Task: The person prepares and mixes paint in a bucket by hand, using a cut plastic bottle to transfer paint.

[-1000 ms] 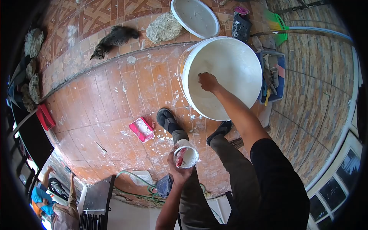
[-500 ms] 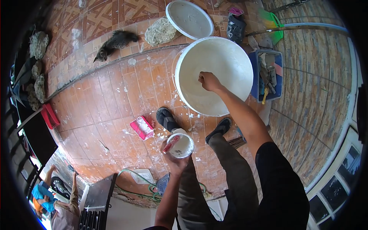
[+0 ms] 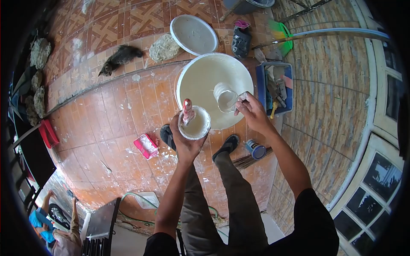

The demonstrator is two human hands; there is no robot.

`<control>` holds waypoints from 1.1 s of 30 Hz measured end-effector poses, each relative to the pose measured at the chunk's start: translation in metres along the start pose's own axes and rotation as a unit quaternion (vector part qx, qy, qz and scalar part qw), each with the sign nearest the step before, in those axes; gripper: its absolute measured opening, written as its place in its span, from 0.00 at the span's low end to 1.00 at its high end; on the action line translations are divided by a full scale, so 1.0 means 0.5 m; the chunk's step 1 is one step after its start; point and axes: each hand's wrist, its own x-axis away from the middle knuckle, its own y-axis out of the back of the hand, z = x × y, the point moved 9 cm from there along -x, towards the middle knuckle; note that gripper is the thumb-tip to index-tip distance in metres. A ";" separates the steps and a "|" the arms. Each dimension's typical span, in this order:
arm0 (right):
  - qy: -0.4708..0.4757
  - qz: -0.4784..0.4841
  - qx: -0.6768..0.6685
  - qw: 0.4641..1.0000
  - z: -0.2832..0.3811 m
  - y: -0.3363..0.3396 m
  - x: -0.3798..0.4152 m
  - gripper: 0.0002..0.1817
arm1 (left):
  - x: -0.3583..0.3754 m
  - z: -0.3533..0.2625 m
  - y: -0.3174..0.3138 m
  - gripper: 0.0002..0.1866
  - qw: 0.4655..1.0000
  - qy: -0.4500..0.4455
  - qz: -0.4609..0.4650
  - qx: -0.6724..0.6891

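Observation:
My left hand (image 3: 188,148) is wrapped round a small white tub (image 3: 199,128) with whitish paint inside. A red-handled paintbrush (image 3: 187,112) stands in the tub, leaning on its left rim. My right hand (image 3: 253,112) is closed on the handle of a paint-smeared mug (image 3: 223,94), which is tilted with its mouth toward me. The mug hangs over a large white bucket (image 3: 197,79) holding pale liquid paint. Both hands are at the bucket's near side, the tub overlapping its near left rim in view.
Right of the bucket stands a blue crate (image 3: 277,109) of tools. A lid (image 3: 194,35) leans on a rock (image 3: 165,48) behind it; a kitten (image 3: 120,59) lies farther left. A pink tray (image 3: 146,146), a paint can (image 3: 257,150) and a hose are on the floor. Another person (image 3: 64,239) is lower left.
My right hand has come up out of the bucket toward me, and the mug now shows in it. My left hand has raised the tub toward the bucket. The view has shifted right.

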 end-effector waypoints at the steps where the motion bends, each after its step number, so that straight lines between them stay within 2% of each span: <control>1: 0.009 -0.022 -0.016 1.000 0.033 0.011 0.016 0.06 | -0.009 -0.004 -0.011 0.48 1.000 0.007 0.002 -0.016; 5: 0.096 -0.102 0.028 0.990 0.147 0.031 0.074 0.07 | -0.038 -0.029 -0.055 0.48 0.999 0.030 0.009 -0.042; 8: 0.146 -0.150 0.035 0.977 0.185 0.033 0.100 0.08 | -0.057 -0.072 -0.099 0.48 0.996 0.051 0.032 -0.065; 13: 0.203 -0.215 0.031 0.955 0.230 0.031 0.109 0.06 | -0.101 -0.169 -0.156 0.48 0.997 0.012 0.069 -0.028; 18: 0.273 -0.305 0.179 0.895 0.257 0.024 0.127 0.08 | -0.126 -0.227 -0.158 0.48 0.995 -0.053 0.063 -0.061; 22: 0.345 -0.312 0.263 0.845 0.290 -0.004 0.137 0.06 | -0.133 -0.241 -0.151 0.49 0.996 -0.065 0.044 -0.032; 33: 0.342 -0.366 0.232 0.834 0.260 -0.017 0.114 0.06 | -0.146 -0.246 -0.143 0.45 0.995 -0.092 -0.003 -0.034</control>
